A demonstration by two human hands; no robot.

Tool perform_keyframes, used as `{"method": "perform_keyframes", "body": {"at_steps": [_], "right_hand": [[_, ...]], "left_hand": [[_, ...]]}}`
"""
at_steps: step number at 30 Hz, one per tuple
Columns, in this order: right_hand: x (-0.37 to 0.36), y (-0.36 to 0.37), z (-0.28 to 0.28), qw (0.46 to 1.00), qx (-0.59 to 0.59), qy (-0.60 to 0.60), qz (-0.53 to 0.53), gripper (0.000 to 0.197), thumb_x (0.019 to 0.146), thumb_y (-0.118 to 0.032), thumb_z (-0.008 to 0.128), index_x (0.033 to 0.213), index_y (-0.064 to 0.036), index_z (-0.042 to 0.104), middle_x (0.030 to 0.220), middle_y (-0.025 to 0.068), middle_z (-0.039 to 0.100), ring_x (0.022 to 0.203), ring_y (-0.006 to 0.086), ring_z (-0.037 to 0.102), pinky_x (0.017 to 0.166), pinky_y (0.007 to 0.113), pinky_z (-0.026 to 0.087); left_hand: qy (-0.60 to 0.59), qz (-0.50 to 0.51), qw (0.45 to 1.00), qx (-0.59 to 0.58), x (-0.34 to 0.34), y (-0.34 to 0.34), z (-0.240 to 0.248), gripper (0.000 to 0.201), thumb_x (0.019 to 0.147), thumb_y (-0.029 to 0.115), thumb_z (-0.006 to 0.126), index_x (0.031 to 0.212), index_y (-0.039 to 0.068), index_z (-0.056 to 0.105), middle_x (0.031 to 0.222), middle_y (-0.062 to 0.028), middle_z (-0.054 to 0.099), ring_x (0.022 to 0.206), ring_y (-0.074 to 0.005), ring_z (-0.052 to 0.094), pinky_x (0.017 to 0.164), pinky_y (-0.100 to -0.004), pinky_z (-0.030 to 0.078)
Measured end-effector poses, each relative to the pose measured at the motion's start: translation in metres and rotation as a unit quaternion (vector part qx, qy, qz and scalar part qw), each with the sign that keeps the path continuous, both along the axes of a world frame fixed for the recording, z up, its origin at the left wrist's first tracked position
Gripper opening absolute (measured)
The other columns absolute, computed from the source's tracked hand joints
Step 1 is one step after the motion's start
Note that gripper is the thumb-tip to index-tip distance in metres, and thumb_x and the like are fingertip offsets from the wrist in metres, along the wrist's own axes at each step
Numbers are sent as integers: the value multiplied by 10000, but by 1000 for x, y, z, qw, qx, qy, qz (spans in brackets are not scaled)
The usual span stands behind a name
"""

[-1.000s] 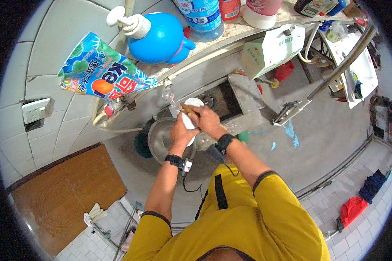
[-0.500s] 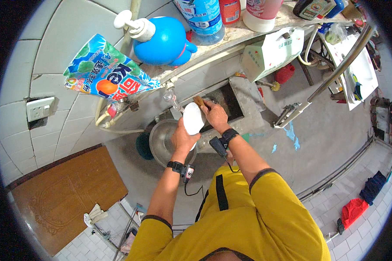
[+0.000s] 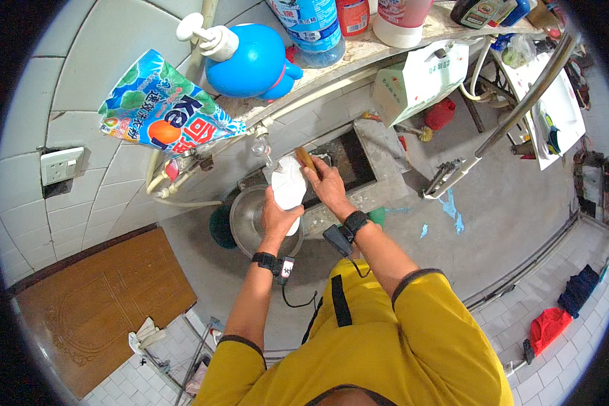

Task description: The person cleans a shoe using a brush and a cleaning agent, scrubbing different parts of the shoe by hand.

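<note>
Fingers of the left hand [image 3: 277, 218]: grasping the near part of a white, smooth, rounded article [image 3: 288, 186], the thumb laid across it; this low grip apparently leaves the broad upper face uncovered.
Fingers of the right hand [image 3: 328, 187]: closed on a brown, narrow, wooden-looking tool [image 3: 305, 159], perhaps a brush, its end pointing away from the body; such a hold would let it meet the white face, though contact cannot be confirmed.
White article: in the left hand, just beside the tool, its exact kind uncertain; its far end lies near the spout, presumably to keep water within reach.
Spout: shiny, translucent-looking tap fitting [image 3: 262, 147]; whether water runs cannot be told.
Basin: round, grey metal vessel [image 3: 249, 216] below the left hand, probably so placed to catch drips.
Trough: grey, rectangular, concrete-looking sink [image 3: 380, 162], to the right of the basin.
Shelf: pale, worn ledge [image 3: 358, 49] carrying a blue, rounded plastic pump dispenser [image 3: 247, 61] and a blue-labelled, clear plastic bottle [image 3: 314, 30], likely stored there for easy reach.
</note>
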State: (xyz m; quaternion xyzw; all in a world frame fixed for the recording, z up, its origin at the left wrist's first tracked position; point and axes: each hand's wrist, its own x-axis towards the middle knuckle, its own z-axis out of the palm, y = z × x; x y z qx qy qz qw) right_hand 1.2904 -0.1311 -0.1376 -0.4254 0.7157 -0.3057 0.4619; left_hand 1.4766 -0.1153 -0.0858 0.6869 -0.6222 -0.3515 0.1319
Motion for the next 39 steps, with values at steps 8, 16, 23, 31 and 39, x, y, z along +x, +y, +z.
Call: {"method": "perform_keyframes", "body": {"at_steps": [8,16,23,31,39], "right_hand": [[21,8,26,904,34,-410,-116,673,928,-94,895,1510,1,570,1181,88,759,942,173,707,697,316,581],[27,24,10,931,-34,-356,-74,790,968,-140,876,1630,10,470,1472,160,665,1281,236,659,1048,367,573],[-3,54,30,988,-119,55,84,629,1106,-507,623,1654,-217,515,1099,243,725,1019,465,739,868,537,602],[-12,0,48,987,-84,91,100,559,1081,-392,664,1582,-156,590,1193,254,767,1094,444,746,927,522,597],[-6,30,55,989,-1,80,128,552,1065,-420,684,1561,-183,624,1217,227,785,1145,407,749,961,509,595]], "left_hand": [[144,-4,988,61,14,4,-5,1199,727,172,957,1669,72,223,1562,-271,517,1448,-427,558,1164,-498,495],[-21,-52,996,-72,-20,-13,1,1308,627,136,992,1655,72,186,1465,-270,428,1395,-519,496,1148,-581,483],[-74,-29,995,-59,5,-31,-14,1236,602,132,984,1607,60,268,1450,-269,433,1395,-493,451,1201,-585,386],[-49,-107,993,-29,-21,-7,-16,1244,534,89,992,1590,111,334,1461,-223,459,1386,-490,470,1191,-588,415],[-95,-91,990,-44,-2,-32,-12,1141,556,99,993,1513,57,374,1432,-228,473,1362,-488,478,1171,-580,412]]}}
